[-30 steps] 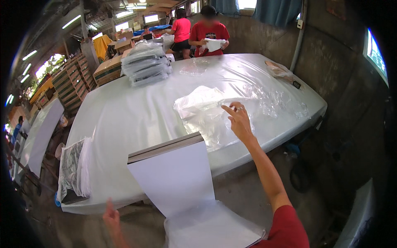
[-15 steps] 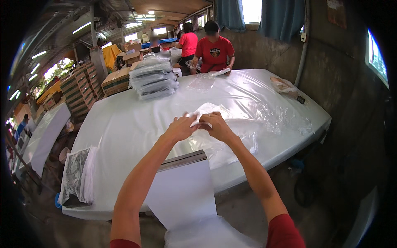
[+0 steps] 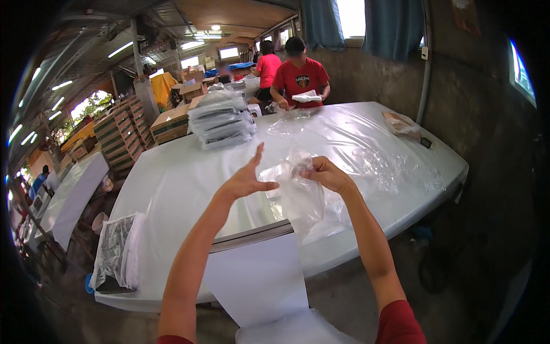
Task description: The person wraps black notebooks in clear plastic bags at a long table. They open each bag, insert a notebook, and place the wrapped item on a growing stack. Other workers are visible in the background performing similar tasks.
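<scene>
A clear plastic bag (image 3: 305,198) hangs, crumpled at its top, over the near middle of the table. My right hand (image 3: 331,175) pinches its upper edge between thumb and fingers. To the left of the bag, my left hand (image 3: 247,179) is open, its thumb stretched toward the plastic and its fingers raised. Whether the thumb touches the bag, I cannot tell. Just below my hands lies a stack of flat panels with dark edges (image 3: 252,236). A plain white sheet (image 3: 255,272) slopes down from it toward me, with clear plastic (image 3: 295,329) at its lower end.
The table (image 3: 172,189) has a glossy, pale cover. More loose clear bags (image 3: 372,172) lie on the right. A pile of wrapped packs (image 3: 222,120) stands far left, a wrapped dark item (image 3: 117,252) near left. Across the table a person in red (image 3: 301,77) handles plastic. Cardboard boxes (image 3: 172,123) stand behind.
My hands, close together over the plastic before, have parted. The left has opened and moved left; the right has lifted the clear plastic bag. The person opposite now holds up a white bundle.
</scene>
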Demonstrator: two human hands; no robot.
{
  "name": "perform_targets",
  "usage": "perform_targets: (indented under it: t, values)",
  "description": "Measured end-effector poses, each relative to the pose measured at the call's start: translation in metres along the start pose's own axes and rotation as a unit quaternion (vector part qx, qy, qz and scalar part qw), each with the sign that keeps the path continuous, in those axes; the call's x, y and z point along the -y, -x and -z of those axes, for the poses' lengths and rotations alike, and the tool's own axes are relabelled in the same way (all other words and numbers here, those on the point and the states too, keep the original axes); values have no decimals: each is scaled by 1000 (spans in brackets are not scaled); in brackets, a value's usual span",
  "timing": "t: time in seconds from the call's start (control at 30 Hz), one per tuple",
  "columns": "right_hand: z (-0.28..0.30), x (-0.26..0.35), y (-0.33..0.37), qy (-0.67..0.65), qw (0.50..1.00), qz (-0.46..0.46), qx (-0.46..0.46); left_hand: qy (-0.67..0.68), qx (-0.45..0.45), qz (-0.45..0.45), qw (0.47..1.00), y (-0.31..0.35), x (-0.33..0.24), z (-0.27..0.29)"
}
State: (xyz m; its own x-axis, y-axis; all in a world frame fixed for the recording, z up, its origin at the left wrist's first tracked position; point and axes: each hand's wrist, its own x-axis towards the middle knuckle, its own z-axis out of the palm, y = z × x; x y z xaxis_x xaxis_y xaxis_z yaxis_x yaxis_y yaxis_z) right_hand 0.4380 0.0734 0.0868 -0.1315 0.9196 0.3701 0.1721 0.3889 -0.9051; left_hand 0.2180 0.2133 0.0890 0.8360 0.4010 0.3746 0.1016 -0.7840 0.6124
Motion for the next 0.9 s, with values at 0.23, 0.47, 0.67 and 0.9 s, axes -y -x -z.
perform_targets:
  t: [0.23,0.47,0.67,0.9]
  values:
    - [16,17,-8,36,999,-3,-12,144,216,154,953,9,-47,-2]
    - [21,14,-20,117,986,17,-118,505,138,133,841,43,-14,-22]
    - [-15,0,-30,372,829,194,-369,443,1,91,892,28,-21,-42]
    - [-81,-3,-3,299,890,267,-218,557,-93,64,823,34,-34,-45]
